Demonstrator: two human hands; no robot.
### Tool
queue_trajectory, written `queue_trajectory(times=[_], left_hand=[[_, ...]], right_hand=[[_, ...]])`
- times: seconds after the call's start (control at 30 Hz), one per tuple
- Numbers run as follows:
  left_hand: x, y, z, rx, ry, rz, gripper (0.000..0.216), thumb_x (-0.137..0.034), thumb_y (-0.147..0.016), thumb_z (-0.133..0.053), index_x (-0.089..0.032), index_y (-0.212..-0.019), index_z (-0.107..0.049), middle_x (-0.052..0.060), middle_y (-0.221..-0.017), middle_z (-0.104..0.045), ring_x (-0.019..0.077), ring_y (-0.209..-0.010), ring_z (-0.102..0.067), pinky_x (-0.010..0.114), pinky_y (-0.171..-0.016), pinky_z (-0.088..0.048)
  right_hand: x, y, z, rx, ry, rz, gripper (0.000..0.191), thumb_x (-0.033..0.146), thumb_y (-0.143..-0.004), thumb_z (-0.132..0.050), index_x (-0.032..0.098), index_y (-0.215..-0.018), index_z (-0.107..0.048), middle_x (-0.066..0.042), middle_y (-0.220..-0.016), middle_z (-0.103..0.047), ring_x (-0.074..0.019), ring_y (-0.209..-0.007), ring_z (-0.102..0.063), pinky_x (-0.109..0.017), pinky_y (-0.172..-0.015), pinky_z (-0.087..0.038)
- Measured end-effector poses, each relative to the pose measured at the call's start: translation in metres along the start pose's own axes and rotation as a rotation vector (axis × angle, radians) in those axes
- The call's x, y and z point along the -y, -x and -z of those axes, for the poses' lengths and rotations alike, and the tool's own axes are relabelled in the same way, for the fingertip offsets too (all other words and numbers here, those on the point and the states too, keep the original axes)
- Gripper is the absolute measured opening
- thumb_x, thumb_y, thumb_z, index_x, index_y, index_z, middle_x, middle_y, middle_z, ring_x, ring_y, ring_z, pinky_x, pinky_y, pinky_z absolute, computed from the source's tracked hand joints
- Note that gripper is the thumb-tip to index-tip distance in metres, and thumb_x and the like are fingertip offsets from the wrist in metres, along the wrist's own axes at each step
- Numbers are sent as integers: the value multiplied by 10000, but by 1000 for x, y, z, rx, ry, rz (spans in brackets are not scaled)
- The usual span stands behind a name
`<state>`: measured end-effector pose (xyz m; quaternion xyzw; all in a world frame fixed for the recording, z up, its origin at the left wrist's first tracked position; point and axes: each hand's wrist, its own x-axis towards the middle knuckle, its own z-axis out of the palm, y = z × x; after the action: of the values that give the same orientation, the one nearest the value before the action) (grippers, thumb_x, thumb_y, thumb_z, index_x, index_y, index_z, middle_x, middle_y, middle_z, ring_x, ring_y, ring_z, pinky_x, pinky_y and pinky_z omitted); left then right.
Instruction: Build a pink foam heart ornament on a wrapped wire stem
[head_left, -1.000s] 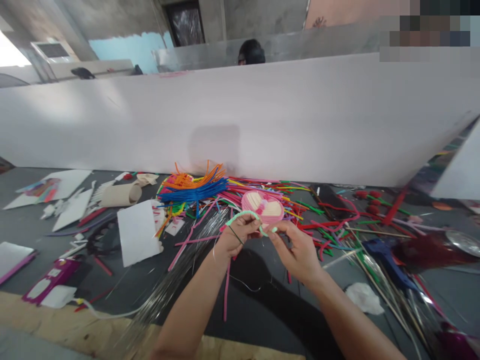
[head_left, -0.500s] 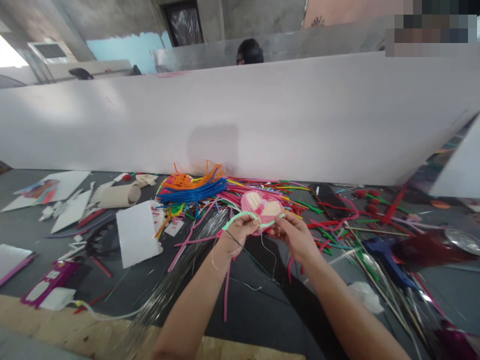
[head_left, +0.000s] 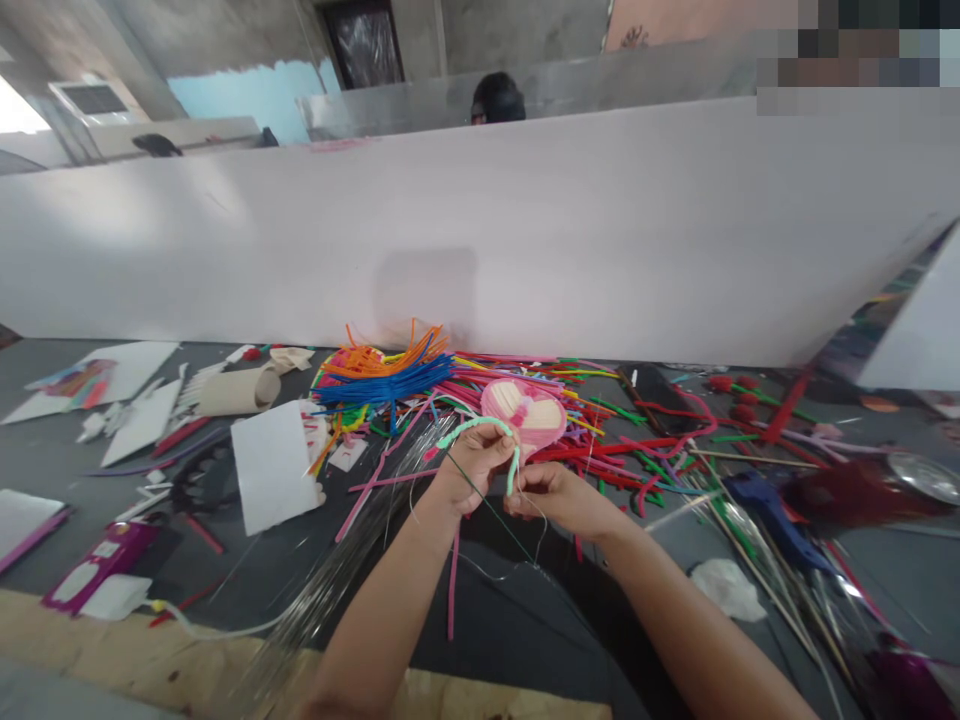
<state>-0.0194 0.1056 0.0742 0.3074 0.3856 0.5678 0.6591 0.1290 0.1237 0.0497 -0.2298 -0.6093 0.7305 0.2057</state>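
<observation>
Left hand [head_left: 471, 470]: pinches the mint-green strip [head_left: 478, 424] mid-length at center frame, seemingly to steady it.
Right hand [head_left: 555, 497]: pinches the strip's hanging end, likely for control.
Pink-and-cream piece [head_left: 546, 421]: sits just beyond, perhaps for easy reach, on the cluttered desk [head_left: 67, 450].

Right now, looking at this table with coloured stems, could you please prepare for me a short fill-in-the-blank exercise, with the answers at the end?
1. The left hand and the right hand both hold a strip coloured light ____.
2. Against the orange stems lies a bundle of ____ stems.
3. As the camera sees it, the brown tube lies to the ____ of the orange stems.
4. The long panel behind the table is ____.

Missing words: green; blue; left; white.
</observation>
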Motion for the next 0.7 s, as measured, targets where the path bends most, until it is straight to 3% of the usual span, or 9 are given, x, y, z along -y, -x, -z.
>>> queue_trajectory(times=[0.2, 0.3, 0.4, 0.53, 0.7], left_hand=[[4, -4, 3, -63, -43, -7, 351, -346, -510, -842, -138, -612, -578, -54, -506, -523, 47, -444, -435, 186, -461, -346], [4, -6, 5, -82, -87, -11, 360, -370, -520, -834, -143, -617, -571, -56, -493, -520, 52, -438, -446, 190, -469, -366], [3, -7, 8, -58, -146, -15, 335, -388, -588, -796, -147, -622, -566, -46, -502, -534, 61, -449, -470, 199, -493, -394], [5, -9, 10, -47, -178, -26, 326, -388, -621, -774, -151, -628, -552, -56, -497, -510, 51, -432, -439, 188, -461, -355], [6, -9, 9, -46, -173, -30, 343, -371, -607, -784, -145, -621, -526, -75, -490, -467, 34, -425, -399, 174, -454, -326]], right_hand=[[-4, -1, 8, -69, 225, 85, 287, 393, -809, -577, 160, -647, -616, 31, -567, -539, -93, -528, -468, -209, -522, -400], [1, 3, 17, -304, 403, 154, 210, 328, -858, -517, 174, -804, -650, -4, -704, -621, -131, -638, -556, -242, -596, -448], [11, 9, 19, -534, 633, 327, 160, 264, -871, -511, 201, -945, -639, -42, -854, -666, -167, -772, -614, -288, -698, -490], [22, 17, 8, -444, 833, 544, 129, 193, -862, -527, 210, -931, -634, -68, -937, -654, -174, -884, -616, -299, -787, -502], [25, 20, -5, -373, 1079, 534, 140, 202, -849, -553, 215, -967, -629, -70, -972, -645, -174, -889, -613, -292, -789, -509]])
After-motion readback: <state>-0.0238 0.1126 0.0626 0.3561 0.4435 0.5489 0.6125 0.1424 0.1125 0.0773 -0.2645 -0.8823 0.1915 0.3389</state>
